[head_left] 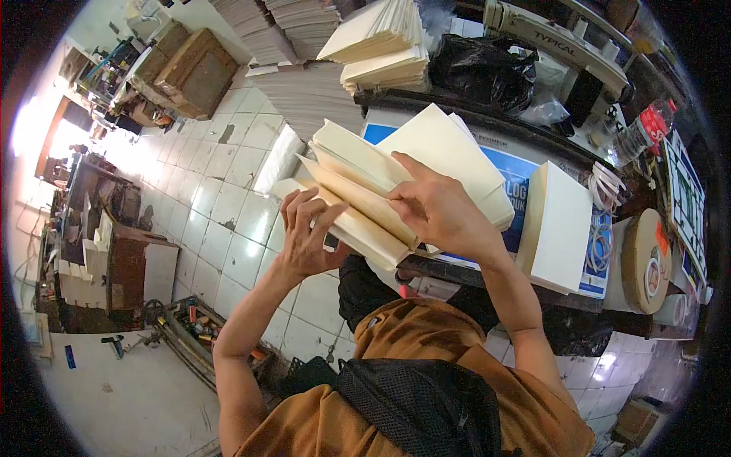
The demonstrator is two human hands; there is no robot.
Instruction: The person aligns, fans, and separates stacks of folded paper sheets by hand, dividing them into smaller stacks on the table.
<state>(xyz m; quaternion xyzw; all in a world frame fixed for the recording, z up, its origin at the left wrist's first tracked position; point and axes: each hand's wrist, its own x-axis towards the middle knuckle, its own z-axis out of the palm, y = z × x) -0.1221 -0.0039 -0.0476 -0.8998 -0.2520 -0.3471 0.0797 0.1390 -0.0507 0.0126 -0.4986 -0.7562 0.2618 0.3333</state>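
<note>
A thick book block (362,217) with blank cream pages is tilted and partly fanned open in front of me, over the near edge of the work table. My left hand (308,232) grips its left side with curled fingers; the thumb is partly hidden. On the other side, my right hand (445,209) closes on the pages near the book's right end, index finger stretched along them. Just behind lie more cream book blocks (449,152) on a blue and white printed sheet (525,171). One more book block (563,228) rests to the right of my right hand.
Cream paper stacks (384,49) and a black plastic bag (483,72) sit at the back, near a sewing machine (548,38) marked TYPICAL. At right are a plastic bottle (643,133), white cord (601,190) and a large roll (647,259). Tall paper piles (316,95) stand beyond the book.
</note>
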